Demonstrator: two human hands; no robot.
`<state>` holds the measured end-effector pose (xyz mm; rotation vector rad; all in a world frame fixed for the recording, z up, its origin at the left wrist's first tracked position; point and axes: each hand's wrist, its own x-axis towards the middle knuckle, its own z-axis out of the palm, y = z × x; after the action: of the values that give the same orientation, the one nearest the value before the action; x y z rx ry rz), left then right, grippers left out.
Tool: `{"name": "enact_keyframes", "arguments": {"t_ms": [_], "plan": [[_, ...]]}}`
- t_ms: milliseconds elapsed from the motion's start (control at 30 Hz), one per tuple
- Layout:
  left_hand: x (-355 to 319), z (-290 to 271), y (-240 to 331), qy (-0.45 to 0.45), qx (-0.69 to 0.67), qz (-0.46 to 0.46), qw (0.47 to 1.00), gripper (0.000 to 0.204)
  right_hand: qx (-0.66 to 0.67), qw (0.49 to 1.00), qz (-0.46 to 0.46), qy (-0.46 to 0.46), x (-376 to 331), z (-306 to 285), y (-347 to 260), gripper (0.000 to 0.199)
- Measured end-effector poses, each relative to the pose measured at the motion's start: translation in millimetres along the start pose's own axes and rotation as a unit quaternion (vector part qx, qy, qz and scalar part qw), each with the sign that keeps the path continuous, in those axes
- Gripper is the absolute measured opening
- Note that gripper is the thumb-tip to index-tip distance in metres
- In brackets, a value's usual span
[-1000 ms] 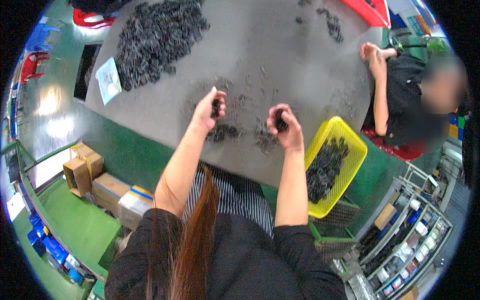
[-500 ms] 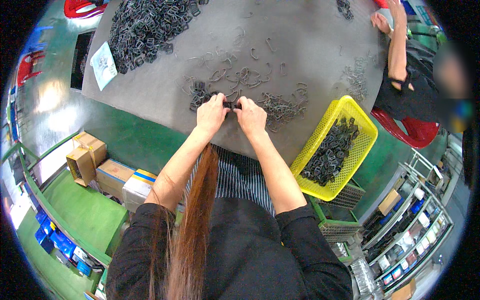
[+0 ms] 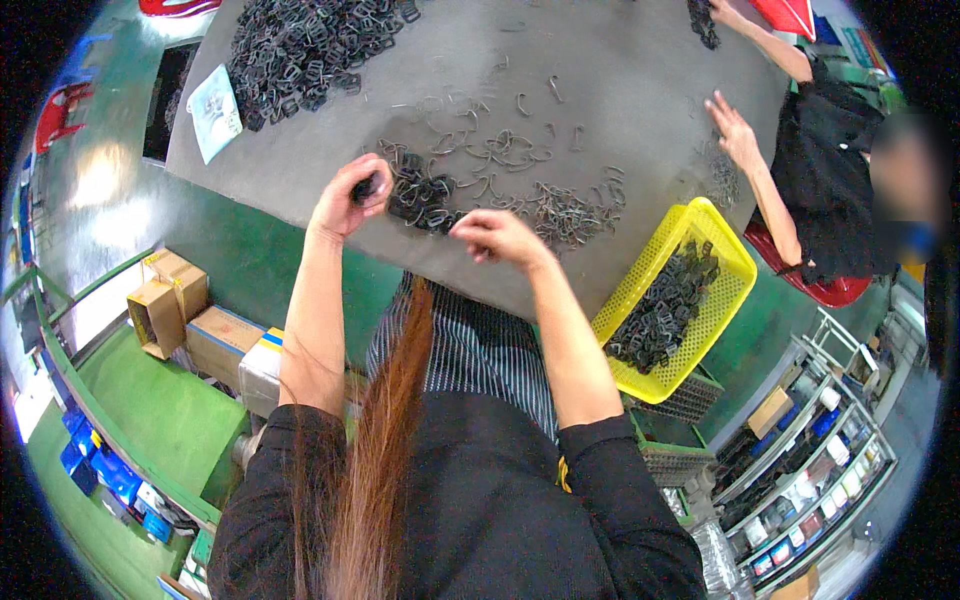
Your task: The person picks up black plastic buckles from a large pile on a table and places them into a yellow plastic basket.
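My left hand is curled around a black plastic buckle, raised at the table's near edge. To its right lies a small heap of black buckles. My right hand is at the near side of that heap, its fingers bent and drawn together. Whatever it may hold is hidden. Beyond and beside it, thin metal wire rings lie scattered, with a denser pile of metal wire pieces to the right.
A large mound of black buckles covers the table's far left, beside a pale blue plastic bag. A yellow basket holding black buckles stands at the near right. Across the right edge a co-worker's hand reaches over the table.
My hands were together over the small heap; now they are apart. My left hand has moved left with a black buckle, and my right hand slightly nearer. The co-worker's arms have spread.
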<state>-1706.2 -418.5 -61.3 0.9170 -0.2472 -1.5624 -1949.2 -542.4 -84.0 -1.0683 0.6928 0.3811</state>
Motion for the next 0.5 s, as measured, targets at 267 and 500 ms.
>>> {"name": "enact_keyframes", "arguments": {"t_ms": [267, 500], "plan": [[-19.0, -7.5, 2.3, 0.226, 0.058, 0.047, 0.971, 0.023, 0.137, 0.986, -0.086, 0.043, 50.7, 24.5, -3.4, 0.044], [11.8, -31.2, -10.6, 0.209, 0.162, -0.016, 0.964, 0.023, 0.163, 0.959, -0.115, 0.201, 35.6, -54.0, -42.9, 0.022]]}}
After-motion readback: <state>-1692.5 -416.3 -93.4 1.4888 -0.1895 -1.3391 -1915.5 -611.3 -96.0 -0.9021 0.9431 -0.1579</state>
